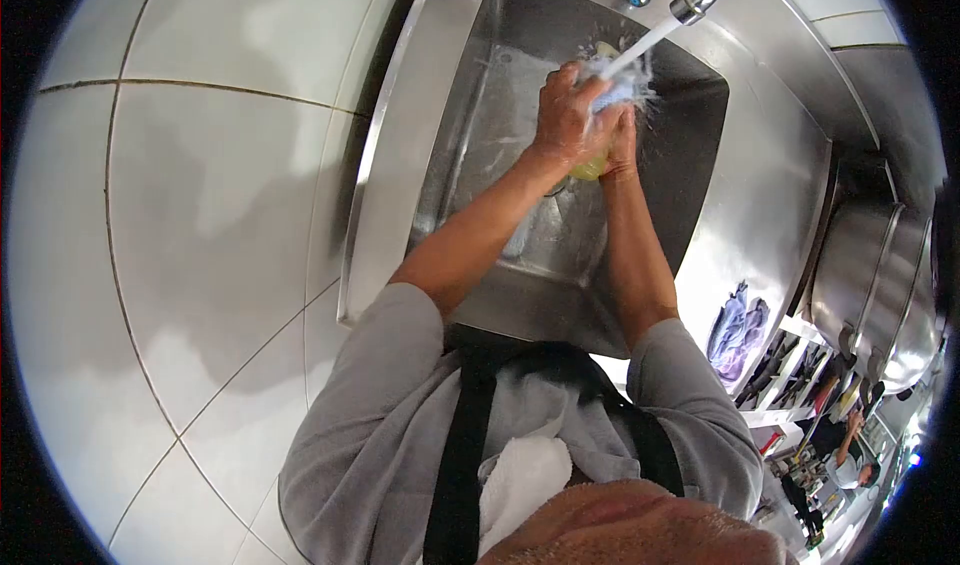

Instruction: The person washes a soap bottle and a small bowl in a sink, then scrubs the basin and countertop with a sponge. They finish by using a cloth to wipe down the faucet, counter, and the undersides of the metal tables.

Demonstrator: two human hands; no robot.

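Note:
Water pours from the faucet [690, 7] and splashes over both hands above the steel sink [480, 165]. My left hand [572, 115] has its fingers bent over a pale bluish thing [615, 95], blurred by the spray, that I cannot make out. Under it, my right hand [622, 143] is wrapped round a yellowish-green object [590, 168], which shows below and between the hands. The hands are close together, and splashing water hides part of the fingers.
A blue and purple cloth [738, 333] lies on the steel counter [760, 200] at the right. Large metal pots [870, 285] and a utensil rack stand beyond it. Another person [850, 465] is far off at the lower right. White tiles [210, 195] cover the left side.

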